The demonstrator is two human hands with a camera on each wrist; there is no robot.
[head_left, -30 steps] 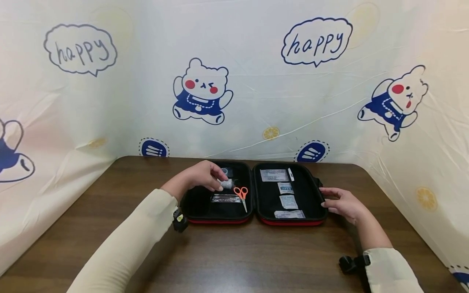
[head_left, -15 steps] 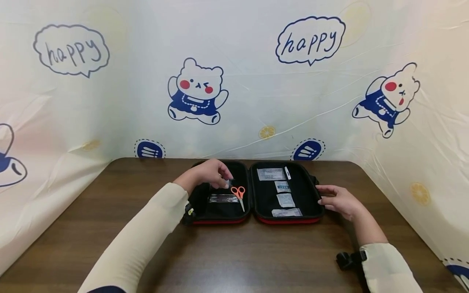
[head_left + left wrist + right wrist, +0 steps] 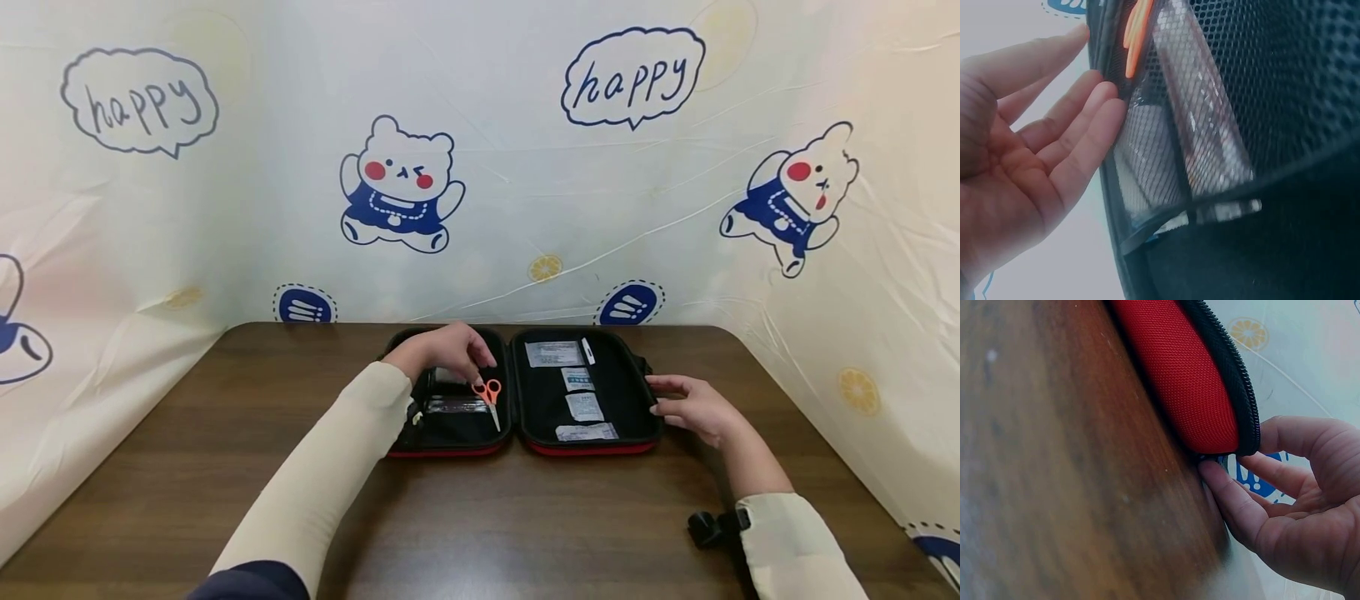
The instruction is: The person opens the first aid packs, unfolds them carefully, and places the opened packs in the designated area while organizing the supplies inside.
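An unzipped black-lined case (image 3: pixel 626 408) with a red shell lies spread in two halves on the table. My left hand (image 3: pixel 457 348) hovers over its left half, fingertips near the orange-handled scissors (image 3: pixel 491 397). In the left wrist view its fingers (image 3: pixel 1088 134) are loosely extended at the edge of a black mesh pocket (image 3: pixel 1297 94), holding nothing. Behind the mesh show a long clear wrapped packet (image 3: pixel 1200 106) and a smaller clear packet (image 3: pixel 1147 144). My right hand (image 3: pixel 697 408) holds the case's right rim, with thumb and index finger on the corner of the red shell (image 3: pixel 1185 381).
The right half carries a large printed packet (image 3: pixel 553 354), a white pen-like stick (image 3: pixel 588 351) and several small packets, one of them the lowest packet (image 3: pixel 587 432). A brown wooden table (image 3: pixel 540 525) is under everything. A printed curtain (image 3: pixel 517 167) hangs behind it.
My left hand has moved right across the left half, closer to the scissors. The white bundle seen earlier beside its fingers no longer shows. My right hand stays on the rim.
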